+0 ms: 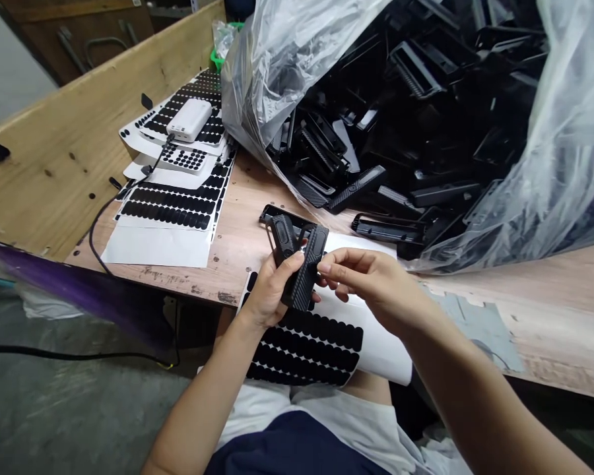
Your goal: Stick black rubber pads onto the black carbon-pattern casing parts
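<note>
My left hand [271, 289] is closed around black plastic pieces held just over the table edge. The nearer one is a long ribbed black plastic part [304, 277], and another black piece [283, 234] angles away beside it. My right hand [363, 274] pinches at the right side of the ribbed part, thumb and forefinger together; a small dark thing shows at the fingertips, perhaps a black sticker. Below the hands, a sheet of black stickers [307, 346] lies across my lap. One more black part [272, 212] rests on the table just behind the left hand.
A big clear plastic bag [262, 86] full of black plastic parts [416, 69] spreads over the table. At left lie stacked sticker sheets [171, 204] with a white power bank [189, 120] and its cable [96, 224]. A wooden board [79, 138] walls the left side.
</note>
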The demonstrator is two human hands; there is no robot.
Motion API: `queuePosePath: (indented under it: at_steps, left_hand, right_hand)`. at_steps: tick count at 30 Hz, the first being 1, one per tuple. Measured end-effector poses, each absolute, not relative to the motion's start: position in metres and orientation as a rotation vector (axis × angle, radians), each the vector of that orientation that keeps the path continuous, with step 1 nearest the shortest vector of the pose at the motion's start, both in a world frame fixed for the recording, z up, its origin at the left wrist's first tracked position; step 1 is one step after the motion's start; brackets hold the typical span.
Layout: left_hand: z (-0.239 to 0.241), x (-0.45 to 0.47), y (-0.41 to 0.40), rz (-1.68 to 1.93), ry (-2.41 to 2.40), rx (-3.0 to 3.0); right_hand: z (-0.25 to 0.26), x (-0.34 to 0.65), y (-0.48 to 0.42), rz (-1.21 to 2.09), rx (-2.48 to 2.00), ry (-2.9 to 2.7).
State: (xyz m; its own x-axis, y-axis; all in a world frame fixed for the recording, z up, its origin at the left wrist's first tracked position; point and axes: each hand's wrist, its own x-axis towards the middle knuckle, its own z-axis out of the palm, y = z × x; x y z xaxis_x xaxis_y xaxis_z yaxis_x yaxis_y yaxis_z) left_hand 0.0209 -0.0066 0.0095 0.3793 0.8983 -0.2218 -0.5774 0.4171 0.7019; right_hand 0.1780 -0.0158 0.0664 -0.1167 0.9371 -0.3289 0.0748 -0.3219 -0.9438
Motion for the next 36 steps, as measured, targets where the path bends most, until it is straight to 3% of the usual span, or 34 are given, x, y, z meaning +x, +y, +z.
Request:
queuePosePath:
  at_steps: [36]
  left_hand:
    - [0.0062,0.02,-0.0063,1.007,0.601,0.553]
  right_hand:
    - [0.0676,0.1766,-0.0136,1.448,-1.461,-1.245]
